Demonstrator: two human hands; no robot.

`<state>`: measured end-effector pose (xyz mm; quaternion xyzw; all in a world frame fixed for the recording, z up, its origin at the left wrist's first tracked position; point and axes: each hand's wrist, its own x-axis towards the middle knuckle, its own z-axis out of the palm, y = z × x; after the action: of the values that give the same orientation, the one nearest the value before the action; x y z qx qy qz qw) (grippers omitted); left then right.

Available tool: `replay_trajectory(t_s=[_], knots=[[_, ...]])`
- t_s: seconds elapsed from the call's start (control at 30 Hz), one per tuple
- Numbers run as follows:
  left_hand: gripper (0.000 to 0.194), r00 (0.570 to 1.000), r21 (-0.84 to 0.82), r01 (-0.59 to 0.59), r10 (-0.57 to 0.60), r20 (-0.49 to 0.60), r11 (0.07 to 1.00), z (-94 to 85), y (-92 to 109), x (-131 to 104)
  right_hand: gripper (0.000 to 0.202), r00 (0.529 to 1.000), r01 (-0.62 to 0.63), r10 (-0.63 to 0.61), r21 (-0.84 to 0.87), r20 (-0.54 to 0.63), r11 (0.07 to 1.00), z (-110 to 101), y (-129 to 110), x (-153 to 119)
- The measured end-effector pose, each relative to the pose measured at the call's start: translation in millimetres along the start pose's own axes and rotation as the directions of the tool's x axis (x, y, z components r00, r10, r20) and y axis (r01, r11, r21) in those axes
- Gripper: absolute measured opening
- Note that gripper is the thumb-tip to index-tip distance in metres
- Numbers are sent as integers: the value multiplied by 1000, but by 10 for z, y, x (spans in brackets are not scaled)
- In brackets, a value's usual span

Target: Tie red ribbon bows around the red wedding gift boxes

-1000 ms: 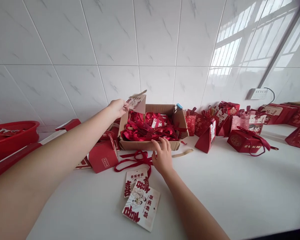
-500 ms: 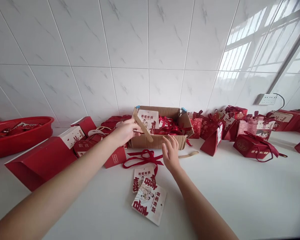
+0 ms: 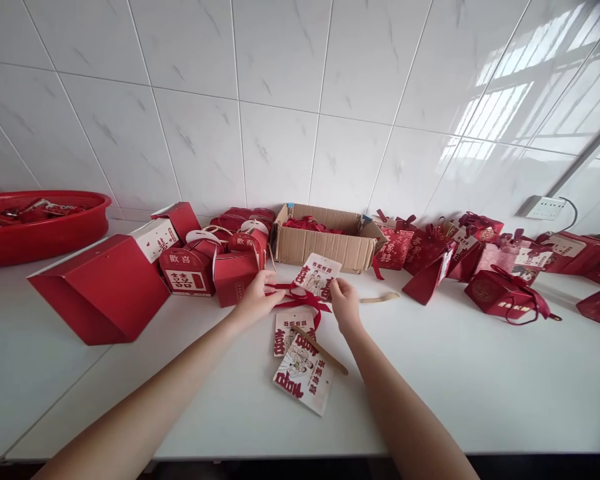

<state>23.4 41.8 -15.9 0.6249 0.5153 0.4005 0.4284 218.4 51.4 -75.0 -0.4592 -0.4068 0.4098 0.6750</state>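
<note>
My right hand (image 3: 346, 303) pinches the right edge of a white printed card (image 3: 317, 275) with red characters and a drawn couple. The card is tilted above the counter. My left hand (image 3: 261, 295) has its thumb and fingers around the left part of a red ribbon bow (image 3: 300, 298), just below that card. Nearer to me lie two similar cards, an upper card (image 3: 286, 325) partly covered by a lower card (image 3: 303, 380). Across both rests a thin wooden strip (image 3: 327, 353). Another pale strip (image 3: 379, 298) lies right of my right hand.
Behind my hands stands an open cardboard box (image 3: 325, 247) holding red ribbons. Several red gift boxes (image 3: 93, 293) stand at left, beside a red plastic basin (image 3: 45, 233). More red boxes and bags (image 3: 505, 291) line the right. A power strip (image 3: 545, 207) is by the tiled wall.
My left hand has let go of the card and wooden strip and moved to the ribbon. The strip now lies on the cards; the right hand holds the card. The view has shifted.
</note>
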Motion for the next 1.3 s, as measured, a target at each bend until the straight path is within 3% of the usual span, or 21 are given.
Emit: replay_trajectory(t_s=[0.03, 0.07, 0.1, 0.17, 0.23, 0.3, 0.4, 0.5, 0.57, 0.6, 0.67, 0.73, 0.8, 0.83, 0.9, 0.93, 1.0, 1.03, 1.1, 1.17, 1.3], knots=[[38, 997, 44, -63, 61, 48, 997, -20, 23, -93, 25, 999, 1, -1, 18, -37, 1000, -40, -2, 33], [33, 973, 128, -180, 158, 167, 975, -32, 48, -211, 22, 997, 3, 0, 40, -74, 999, -81, -6, 64], [31, 907, 204, -326, 244, 344, 923, -35, 68, -345, 19, 994, 1, 6, 66, -108, 998, -122, -9, 94], [38, 722, 294, -548, 265, 639, 783, -5, 69, -612, 15, 985, -16, 37, 129, -166, 991, -203, -5, 152], [45, 608, 371, -661, 176, 774, 652, 61, -3, -786, 13, 975, -52, 94, 202, -203, 978, -287, 12, 210], [48, 576, 426, -709, 113, 810, 561, 141, -133, -790, 9, 965, -93, 156, 278, -213, 956, -378, 21, 266], [49, 602, 484, -728, 114, 790, 486, 258, -325, -495, 7, 961, -125, 209, 387, -183, 914, -515, -11, 325], [48, 686, 571, -694, 160, 710, 439, 358, -367, -164, 7, 967, -131, 215, 462, -134, 877, -609, -74, 333], [49, 717, 602, -693, 287, 635, 397, 374, -293, -131, 6, 972, -136, 212, 487, -104, 863, -637, -102, 320], [51, 704, 599, -711, 368, 608, 369, 347, -234, -188, 6, 974, -140, 210, 492, -90, 859, -642, -107, 312], [55, 630, 574, -763, 537, 560, 297, 188, -98, -411, 6, 977, -147, 203, 490, -63, 859, -640, -100, 299], [54, 581, 618, -747, 690, 432, 243, -125, 22, -678, 6, 980, -149, 194, 473, -47, 869, -632, -79, 290], [57, 577, 742, -592, 808, 116, 316, -558, 85, -879, 6, 981, -148, 186, 440, -45, 886, -623, -55, 282], [59, 527, 796, -467, 844, -99, 385, -795, 86, -940, 7, 982, -148, 185, 417, -48, 897, -619, -46, 277], [67, 438, 820, -208, 801, -409, 533, -1247, 24, -985, 8, 981, -149, 182, 354, -63, 923, -610, -32, 265], [71, 418, 795, -114, 755, -505, 595, -1444, -34, -978, 10, 981, -147, 180, 314, -77, 938, -605, -26, 256], [80, 406, 701, -82, 666, -626, 708, -1750, -180, -926, 13, 977, -134, 164, 214, -134, 968, -594, -11, 229], [83, 430, 623, -102, 599, -675, 776, -1856, -253, -890, 16, 973, -121, 148, 152, -179, 981, -588, -1, 209], [85, 525, 474, -125, 464, -714, 871, -1981, -367, -815, 24, 952, -96, 94, 7, -292, 995, -577, 22, 156], [81, 561, 386, -133, 391, -730, 913, -2018, -410, -766, 34, 923, -82, 17, -153, -385, 985, -569, 40, 99], [70, 502, 292, -178, 342, -794, 940, -1934, -280, -853, 51, 870, -51, -173, -432, -462, 900, -531, 15, 33]])
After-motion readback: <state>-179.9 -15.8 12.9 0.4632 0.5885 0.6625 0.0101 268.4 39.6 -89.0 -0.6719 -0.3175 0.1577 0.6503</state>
